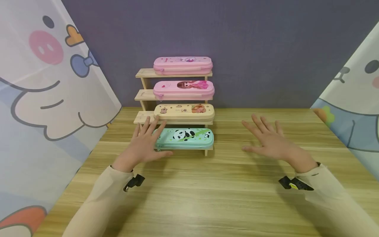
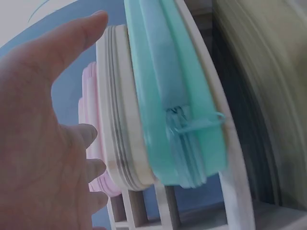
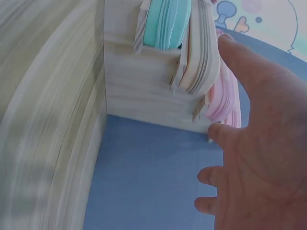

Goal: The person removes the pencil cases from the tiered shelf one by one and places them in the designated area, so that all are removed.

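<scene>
A blue-gray wall (image 1: 266, 49) is behind my wood table (image 1: 207, 197). Cartoon cloths (image 1: 74, 108) stand at both sides. A wooden step rack (image 1: 145, 94) holds four pencil cases (image 1: 183, 90), the green panda case (image 1: 186, 138) lowest. My left hand (image 1: 145, 144) is spread near it; my right hand (image 1: 270, 140) spreads above the table.

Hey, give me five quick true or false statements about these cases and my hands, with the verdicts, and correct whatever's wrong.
1. The green panda case sits lowest on the wooden rack. True.
2. The rack carries three cases. False: it carries four.
3. Neither the left hand nor the right hand holds a case. True.
4. The right hand is balled into a fist. False: its fingers are spread.
5. A yellow case sits at the very top. False: a pink case does.
</scene>
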`<action>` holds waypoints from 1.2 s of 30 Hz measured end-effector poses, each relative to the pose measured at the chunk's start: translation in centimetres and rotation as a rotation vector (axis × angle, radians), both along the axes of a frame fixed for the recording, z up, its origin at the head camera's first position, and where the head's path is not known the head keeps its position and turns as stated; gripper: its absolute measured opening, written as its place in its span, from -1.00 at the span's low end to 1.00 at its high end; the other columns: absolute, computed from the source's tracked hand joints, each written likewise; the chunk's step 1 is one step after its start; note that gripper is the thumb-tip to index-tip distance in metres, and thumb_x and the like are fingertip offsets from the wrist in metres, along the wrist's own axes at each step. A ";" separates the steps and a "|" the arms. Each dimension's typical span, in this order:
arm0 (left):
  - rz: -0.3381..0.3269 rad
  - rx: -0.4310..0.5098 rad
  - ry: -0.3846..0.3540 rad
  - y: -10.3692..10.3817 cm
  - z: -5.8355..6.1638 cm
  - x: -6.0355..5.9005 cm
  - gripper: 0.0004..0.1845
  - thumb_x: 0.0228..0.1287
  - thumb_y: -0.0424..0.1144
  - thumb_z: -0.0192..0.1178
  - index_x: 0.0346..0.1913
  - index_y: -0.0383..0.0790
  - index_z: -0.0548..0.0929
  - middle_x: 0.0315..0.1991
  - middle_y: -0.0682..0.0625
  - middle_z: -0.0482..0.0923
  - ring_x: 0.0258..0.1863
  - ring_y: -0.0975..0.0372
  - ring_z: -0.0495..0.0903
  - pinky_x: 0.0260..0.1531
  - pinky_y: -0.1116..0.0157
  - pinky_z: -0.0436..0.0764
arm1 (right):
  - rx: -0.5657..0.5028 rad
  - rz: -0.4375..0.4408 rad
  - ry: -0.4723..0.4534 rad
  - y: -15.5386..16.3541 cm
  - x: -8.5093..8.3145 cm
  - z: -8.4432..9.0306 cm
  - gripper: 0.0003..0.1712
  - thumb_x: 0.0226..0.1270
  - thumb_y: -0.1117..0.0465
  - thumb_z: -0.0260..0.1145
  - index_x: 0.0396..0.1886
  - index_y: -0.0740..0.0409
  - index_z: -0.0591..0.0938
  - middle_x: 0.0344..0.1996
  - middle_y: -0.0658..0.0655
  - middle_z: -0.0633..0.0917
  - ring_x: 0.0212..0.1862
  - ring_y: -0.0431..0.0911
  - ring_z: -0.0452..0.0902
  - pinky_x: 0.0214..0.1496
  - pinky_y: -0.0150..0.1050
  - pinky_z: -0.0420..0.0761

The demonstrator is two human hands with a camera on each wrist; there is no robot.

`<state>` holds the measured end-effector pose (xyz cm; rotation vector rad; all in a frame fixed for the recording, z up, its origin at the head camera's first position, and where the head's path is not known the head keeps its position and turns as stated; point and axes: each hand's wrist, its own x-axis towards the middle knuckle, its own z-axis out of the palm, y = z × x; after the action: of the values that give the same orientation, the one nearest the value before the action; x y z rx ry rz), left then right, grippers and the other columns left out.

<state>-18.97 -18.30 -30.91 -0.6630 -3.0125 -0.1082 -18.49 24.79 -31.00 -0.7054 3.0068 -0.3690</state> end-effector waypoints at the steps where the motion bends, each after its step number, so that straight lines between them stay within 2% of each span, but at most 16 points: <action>1: 0.004 0.000 -0.002 -0.2 -0.1 0.1 0.21 0.13 0.46 0.20 0.62 -0.05 -0.18 0.60 -0.17 -0.40 0.53 -0.20 -0.39 0.40 -0.28 -0.31 | -0.005 0.007 0.003 -0.2 0.1 0.0 0.06 0.36 -0.35 0.20 0.64 -0.17 -0.12 0.58 0.28 -0.27 0.53 0.36 -0.40 0.31 0.49 -0.50; 8: 0.020 0.043 -0.014 -2.0 -1.2 0.4 0.20 0.14 0.42 0.22 0.62 -0.10 -0.16 0.60 -0.22 -0.37 0.53 -0.21 -0.39 0.39 -0.27 -0.37 | -0.041 0.052 -0.004 -1.5 0.2 -0.8 0.04 0.36 -0.33 0.21 0.64 -0.11 -0.05 0.58 0.30 -0.22 0.53 0.37 -0.34 0.32 0.51 -0.41; 13: 0.042 0.083 -0.004 -3.5 -1.9 0.7 0.20 0.15 0.41 0.22 0.62 -0.13 -0.16 0.60 -0.23 -0.35 0.53 -0.21 -0.39 0.38 -0.31 -0.33 | -0.070 0.088 0.012 -2.4 -0.1 -1.7 -0.01 0.39 -0.30 0.21 0.62 -0.07 0.02 0.58 0.32 -0.14 0.54 0.33 -0.29 0.35 0.50 -0.29; 18: 0.070 0.133 0.004 -4.9 -2.6 0.9 0.19 0.19 0.36 0.22 0.62 -0.13 -0.20 0.59 -0.26 -0.32 0.53 -0.23 -0.36 0.37 -0.33 -0.30 | -0.121 0.157 0.069 -3.6 -0.2 -2.8 -0.03 0.37 -0.22 0.29 0.59 0.04 0.09 0.53 0.39 0.03 0.52 0.35 -0.14 0.37 0.47 -0.14; 22: 0.085 0.200 -0.002 -6.0 -3.3 1.0 0.18 0.22 0.33 0.23 0.62 -0.11 -0.24 0.59 -0.29 -0.31 0.52 -0.24 -0.36 0.36 -0.34 -0.31 | -0.160 0.190 0.103 -4.7 -0.3 -3.7 -0.02 0.36 -0.16 0.34 0.59 0.03 0.09 0.50 0.39 0.12 0.48 0.35 0.00 0.37 0.44 0.02; 27: 0.098 0.279 0.005 -7.4 -4.4 0.7 0.14 0.26 0.23 0.25 0.61 -0.20 -0.21 0.55 -0.40 -0.25 0.48 -0.37 -0.22 0.32 -0.40 -0.18 | -0.277 0.235 0.124 -6.1 -0.6 -4.4 -0.07 0.36 0.00 0.38 0.57 0.10 0.13 0.47 0.39 0.20 0.45 0.34 0.09 0.37 0.37 0.16; 31: 0.102 0.374 -0.003 -8.3 -5.2 0.1 0.06 0.32 0.09 0.26 0.59 -0.32 -0.16 0.51 -0.49 -0.21 0.40 -0.48 -0.12 0.24 -0.47 -0.08 | -0.360 0.246 0.105 -7.2 -0.9 -4.9 -0.08 0.37 0.03 0.37 0.57 0.11 0.12 0.48 0.34 0.19 0.46 0.31 0.08 0.37 0.33 0.20; 36: 0.107 0.463 -0.064 -9.3 -5.9 -0.6 -0.01 0.38 0.00 0.21 0.58 -0.34 -0.15 0.51 -0.50 -0.19 0.42 -0.43 -0.11 0.25 -0.45 0.00 | -0.429 0.224 0.046 -8.2 -1.4 -5.5 -0.12 0.40 0.03 0.34 0.58 0.07 0.12 0.49 0.30 0.18 0.44 0.26 0.16 0.34 0.30 0.28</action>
<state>-19.56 -27.59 -36.83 -0.4564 -2.9042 -0.8022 -19.89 16.64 -36.46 -1.0758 2.8679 -1.0115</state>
